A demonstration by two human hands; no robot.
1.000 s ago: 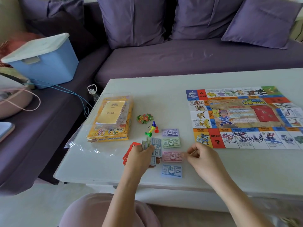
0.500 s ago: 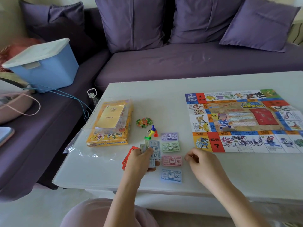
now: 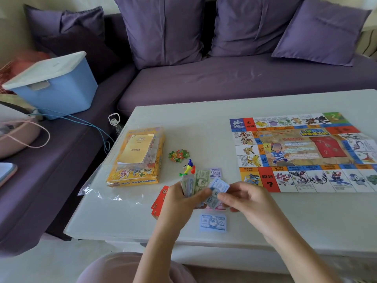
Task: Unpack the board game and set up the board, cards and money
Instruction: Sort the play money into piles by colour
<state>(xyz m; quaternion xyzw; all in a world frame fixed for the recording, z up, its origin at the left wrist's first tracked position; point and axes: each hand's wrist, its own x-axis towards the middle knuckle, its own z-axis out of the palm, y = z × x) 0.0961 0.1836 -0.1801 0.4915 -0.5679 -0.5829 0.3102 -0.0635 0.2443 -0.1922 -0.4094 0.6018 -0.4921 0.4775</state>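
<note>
My left hand (image 3: 179,203) grips a fanned stack of play money (image 3: 194,183) above the table's front edge. Beside it, my right hand (image 3: 248,203) pinches a blue note (image 3: 217,189) at the stack's right side. On the table below lie a blue 500 note pile (image 3: 213,222), a pink pile (image 3: 219,207) mostly hidden by my hands, and a purple pile (image 3: 215,172). Red cards (image 3: 161,198) peek out left of my left hand. The game board (image 3: 302,152) lies unfolded at the right. The yellow game box (image 3: 136,158) with a booklet on top sits at the left.
Coloured pawns (image 3: 188,168) and a small spinner-like token cluster (image 3: 179,155) sit between box and money. Clear plastic wrap (image 3: 106,190) spreads under the box. A blue storage bin (image 3: 54,84) and purple cushions are on the sofa beyond the white table (image 3: 265,225).
My right hand moved left from the table to the money stack and now pinches a blue note. My left hand lifted the stack a little higher.
</note>
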